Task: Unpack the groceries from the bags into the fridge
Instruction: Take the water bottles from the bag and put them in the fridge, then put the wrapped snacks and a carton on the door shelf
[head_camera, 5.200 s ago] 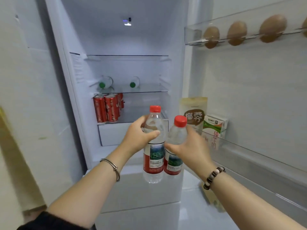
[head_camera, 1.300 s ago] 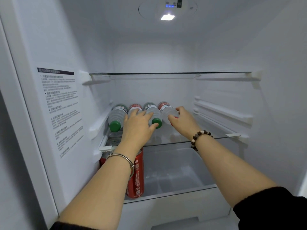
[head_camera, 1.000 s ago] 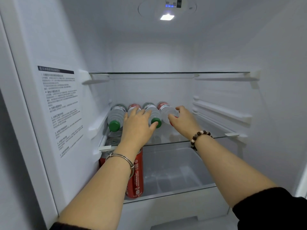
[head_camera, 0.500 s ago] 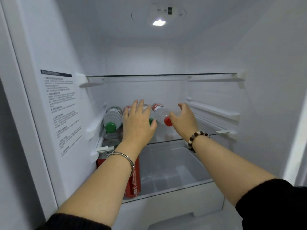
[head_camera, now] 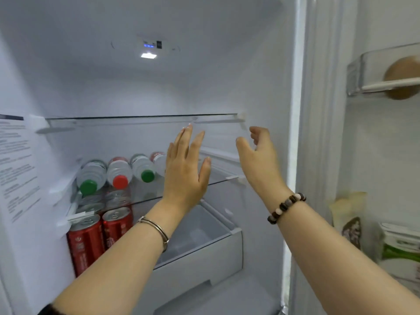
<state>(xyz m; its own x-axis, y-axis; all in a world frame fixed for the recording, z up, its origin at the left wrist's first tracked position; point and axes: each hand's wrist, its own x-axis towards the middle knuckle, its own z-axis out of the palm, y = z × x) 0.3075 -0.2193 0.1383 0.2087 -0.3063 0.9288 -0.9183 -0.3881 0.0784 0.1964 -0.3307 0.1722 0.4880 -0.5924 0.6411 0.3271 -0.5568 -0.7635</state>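
Middle glass shelf (head_camera: 219, 177), far left: we count four clear ribbed water bottles (head_camera: 118, 171) lying on their sides, caps toward us, green, red, green, the fourth hidden. Below, red cans (head_camera: 100, 233) stand upright. Left hand (head_camera: 184, 171) raised, fingers straight and spread, holding nothing; right hand (head_camera: 259, 160) loosely curled, empty.

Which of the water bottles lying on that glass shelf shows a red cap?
The second bottle from the left, between the leftmost bottle and the third bottle, both green-capped. The fourth bottle has its cap behind the left hand.
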